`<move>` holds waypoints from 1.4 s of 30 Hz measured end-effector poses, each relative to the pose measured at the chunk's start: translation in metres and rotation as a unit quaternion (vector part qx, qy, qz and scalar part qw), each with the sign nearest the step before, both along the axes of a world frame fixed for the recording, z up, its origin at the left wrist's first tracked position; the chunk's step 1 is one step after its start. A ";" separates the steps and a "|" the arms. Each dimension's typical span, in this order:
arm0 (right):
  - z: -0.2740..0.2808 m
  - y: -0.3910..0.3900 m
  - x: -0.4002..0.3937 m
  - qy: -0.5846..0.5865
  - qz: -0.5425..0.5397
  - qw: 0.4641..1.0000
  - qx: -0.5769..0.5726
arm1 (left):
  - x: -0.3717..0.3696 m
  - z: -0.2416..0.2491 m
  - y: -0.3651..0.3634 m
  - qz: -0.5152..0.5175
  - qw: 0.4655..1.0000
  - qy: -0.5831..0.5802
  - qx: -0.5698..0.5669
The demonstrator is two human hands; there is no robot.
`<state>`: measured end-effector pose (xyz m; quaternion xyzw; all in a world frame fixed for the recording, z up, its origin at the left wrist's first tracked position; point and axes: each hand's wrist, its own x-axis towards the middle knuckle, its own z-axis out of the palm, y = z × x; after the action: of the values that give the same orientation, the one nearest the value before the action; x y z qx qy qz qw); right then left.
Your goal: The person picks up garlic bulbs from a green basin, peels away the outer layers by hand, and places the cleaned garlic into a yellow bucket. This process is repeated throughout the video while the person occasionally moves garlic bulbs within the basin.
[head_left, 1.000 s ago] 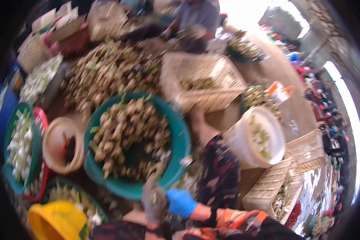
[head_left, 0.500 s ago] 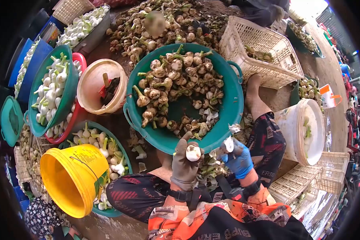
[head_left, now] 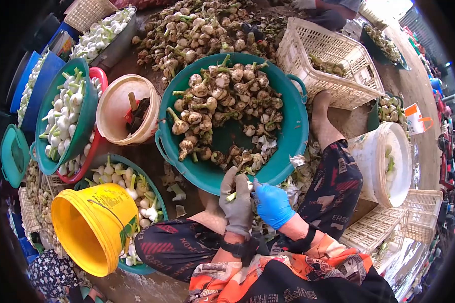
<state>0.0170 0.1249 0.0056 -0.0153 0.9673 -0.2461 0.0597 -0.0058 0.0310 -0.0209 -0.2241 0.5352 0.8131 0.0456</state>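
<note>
Left hand (head_left: 236,202) (grey glove): gripping garlic bulb (head_left: 232,195), green stalk showing. Right hand (head_left: 272,203) (blue glove): clenched against same bulb. Both just below teal basin (head_left: 294,132) rim, above lap.

The left hand (head_left: 236,204), in a grey fabric glove, is closed round a small garlic bulb with a green stalk (head_left: 232,195), and the right hand (head_left: 272,204), in a blue rubber glove, meets it just beside, fingertips touching the bulb. Both hover over the near rim of a large round teal plastic basin (head_left: 293,129) heaped with unpeeled, soil-stained garlic bulbs (head_left: 222,106). Left of the basin stands a round beige plastic tub (head_left: 117,108); below it a bright yellow plastic bucket (head_left: 83,230) lies tilted. To the right sit a white plastic bucket (head_left: 371,166) and a cream latticed plastic crate (head_left: 333,65).
</note>
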 end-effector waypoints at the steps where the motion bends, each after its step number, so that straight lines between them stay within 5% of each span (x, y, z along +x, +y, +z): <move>1: 0.000 -0.004 0.001 0.008 -0.005 1.000 -0.002 | 0.001 0.003 -0.001 0.004 1.000 0.003 -0.006; 11: -0.011 -0.004 0.003 0.012 -0.003 1.000 -0.027 | -0.005 0.007 -0.009 0.020 0.996 -0.055 0.071; 16: -0.007 -0.011 0.004 -0.014 -0.022 0.999 0.023 | 0.002 0.002 -0.002 -0.002 0.999 -0.034 -0.002; 22: -0.016 -0.006 0.005 0.016 -0.070 0.995 -0.073 | -0.003 -0.003 -0.011 0.005 0.993 -0.075 0.091; 23: -0.015 -0.003 0.000 -0.078 -0.118 0.983 -0.113 | -0.005 -0.002 -0.013 0.008 0.991 -0.081 0.111; 26: -0.030 0.004 -0.001 -0.099 -0.196 0.884 -0.413 | -0.007 -0.008 -0.015 0.044 0.987 -0.065 0.139; 27: -0.009 0.002 -0.005 -0.110 -0.187 0.882 -0.418 | -0.007 -0.008 -0.016 0.046 0.988 -0.060 0.136; 30: -0.016 -0.001 0.004 -0.033 -0.072 0.954 -0.290 | -0.005 -0.007 -0.014 0.043 0.991 -0.049 0.114; 34: -0.022 -0.020 0.011 0.056 -0.054 0.995 -0.055 | -0.002 -0.006 -0.009 0.055 0.993 -0.057 0.092; 42: -0.026 -0.018 0.004 0.127 -0.101 0.975 -0.152 | -0.003 -0.009 -0.012 0.029 0.987 -0.063 0.145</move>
<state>0.0213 0.1065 -0.0199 0.0425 0.9150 -0.3907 -0.0914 -0.0084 0.0187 -0.0299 -0.2808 0.4010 0.8676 0.0876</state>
